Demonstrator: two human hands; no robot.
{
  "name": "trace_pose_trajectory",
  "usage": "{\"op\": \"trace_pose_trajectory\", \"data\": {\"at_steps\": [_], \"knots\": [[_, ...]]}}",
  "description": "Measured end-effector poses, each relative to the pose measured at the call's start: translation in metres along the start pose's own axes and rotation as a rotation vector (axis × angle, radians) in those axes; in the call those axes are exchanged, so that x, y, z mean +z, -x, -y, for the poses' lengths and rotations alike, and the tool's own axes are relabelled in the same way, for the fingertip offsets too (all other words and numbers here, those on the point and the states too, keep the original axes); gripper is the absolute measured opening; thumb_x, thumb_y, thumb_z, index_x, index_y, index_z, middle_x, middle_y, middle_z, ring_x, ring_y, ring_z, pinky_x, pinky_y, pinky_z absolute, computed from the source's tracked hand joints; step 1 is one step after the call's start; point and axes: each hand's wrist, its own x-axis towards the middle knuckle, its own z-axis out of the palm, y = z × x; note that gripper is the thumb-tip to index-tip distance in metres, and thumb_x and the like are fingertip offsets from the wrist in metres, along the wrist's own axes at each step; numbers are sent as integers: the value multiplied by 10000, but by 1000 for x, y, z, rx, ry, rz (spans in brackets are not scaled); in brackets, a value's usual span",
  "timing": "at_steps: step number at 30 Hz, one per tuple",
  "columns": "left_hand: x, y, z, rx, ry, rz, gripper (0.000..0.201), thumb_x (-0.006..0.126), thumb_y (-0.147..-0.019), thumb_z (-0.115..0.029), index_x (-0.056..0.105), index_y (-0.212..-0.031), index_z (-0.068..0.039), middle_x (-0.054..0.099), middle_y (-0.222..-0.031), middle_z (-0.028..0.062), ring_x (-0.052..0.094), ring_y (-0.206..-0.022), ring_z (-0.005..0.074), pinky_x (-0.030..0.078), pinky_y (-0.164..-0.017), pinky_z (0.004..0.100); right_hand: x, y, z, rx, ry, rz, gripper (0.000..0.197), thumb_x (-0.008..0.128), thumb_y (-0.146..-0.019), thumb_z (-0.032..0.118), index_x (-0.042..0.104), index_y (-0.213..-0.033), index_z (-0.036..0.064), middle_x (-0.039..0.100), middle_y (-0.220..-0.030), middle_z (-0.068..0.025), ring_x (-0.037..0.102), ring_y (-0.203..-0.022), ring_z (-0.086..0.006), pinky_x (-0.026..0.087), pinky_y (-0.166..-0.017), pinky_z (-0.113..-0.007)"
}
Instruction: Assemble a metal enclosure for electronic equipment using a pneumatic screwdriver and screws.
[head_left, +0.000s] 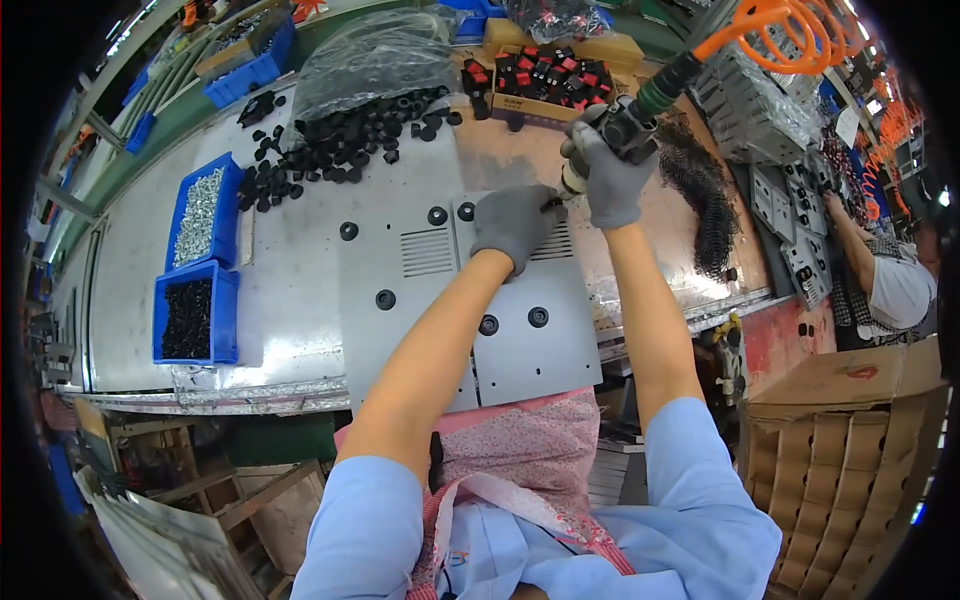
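My right hand (605,178) is closed around the air tool (630,130); my left hand (510,228), its grip I cannot tell, lies over the grey panel (520,368) on the bench (290,255), probably for steadying.

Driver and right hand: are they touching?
Touching. The head view shows the gloved right hand wrapped around the driver, with no gap between glove and tool.
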Motion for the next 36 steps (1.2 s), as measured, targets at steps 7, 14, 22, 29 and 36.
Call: {"op": "trace_pose_trajectory", "data": {"at_steps": [7,14,22,29,36], "knots": [[-4,-2,-5,9,-5,25,305,593,-817,-435,695,-1016,-228,681,-945,78,651,-869,274,501,-756,394,-5,-3,-3,23,42,52,145,575,-802,-37,588,-941,3,624,-723,-98,561,-550,-102,400,-450,-205],[4,-3,-1,71,-68,-53,283,585,-822,-416,685,-1033,-255,674,-995,64,643,-914,268,495,-791,380,-2,60,83,-55,-224,-39,205,567,-795,-54,528,-985,13,615,-846,-114,603,-666,-130,509,-540,-257],[-13,-3,22,-362,1718,17,456,553,-914,-435,580,-1150,-45,631,-913,75,619,-840,250,510,-806,312,-34,158,172,-101,-105,108,400,620,-755,213,479,-1106,83,547,-881,-130,545,-716,-208,478,-644,-358],[-12,112,-3,-352,2180,370,480,309,-1017,-300,295,-1310,79,468,-1215,272,550,-1065,372,498,-949,410,-32,182,196,-149,-78,-14,431,605,-715,275,486,-1091,103,541,-875,-107,513,-666,-204,452,-632,-359],[-23,187,-17,-411,2074,530,272,413,-987,-207,475,-1131,16,555,-1127,152,605,-923,208,539,-708,272,-18,189,196,-193,-154,63,408,542,-751,224,488,-1139,110,548,-908,-128,519,-673,-215,446,-650,-369]]}}
